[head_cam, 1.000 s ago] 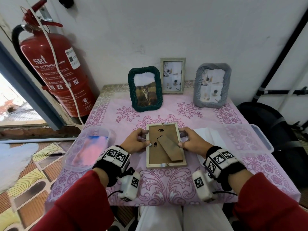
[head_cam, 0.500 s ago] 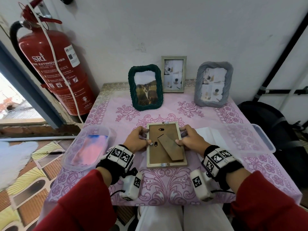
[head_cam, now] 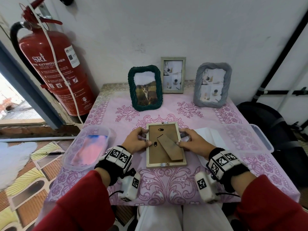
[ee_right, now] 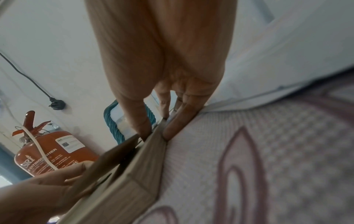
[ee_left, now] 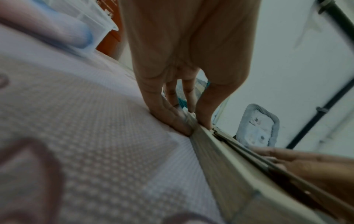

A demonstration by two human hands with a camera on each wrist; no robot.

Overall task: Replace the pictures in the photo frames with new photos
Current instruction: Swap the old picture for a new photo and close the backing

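Head view: a pale wooden frame (head_cam: 166, 145) lies face down on the tabletop (head_cam: 166, 184), brown backing and stand upward. The left hand (head_cam: 136, 141) pinches the frame's left edge, thumb on the backing, fingers (ee_left: 168, 119) alongside; the right hand (head_cam: 191, 143) pinches its right edge likewise. Beyond the frame stand a green frame (head_cam: 145, 88), a slim frame (head_cam: 173, 75) and a grey frame (head_cam: 212, 85).

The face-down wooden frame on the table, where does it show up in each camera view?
Head: face-down wooden frame, centre, between both hands.
Left wrist: its pale edge runs from centre to lower right.
Right wrist: its edge runs from centre to lower left.
Shared landmark: green rope frame.
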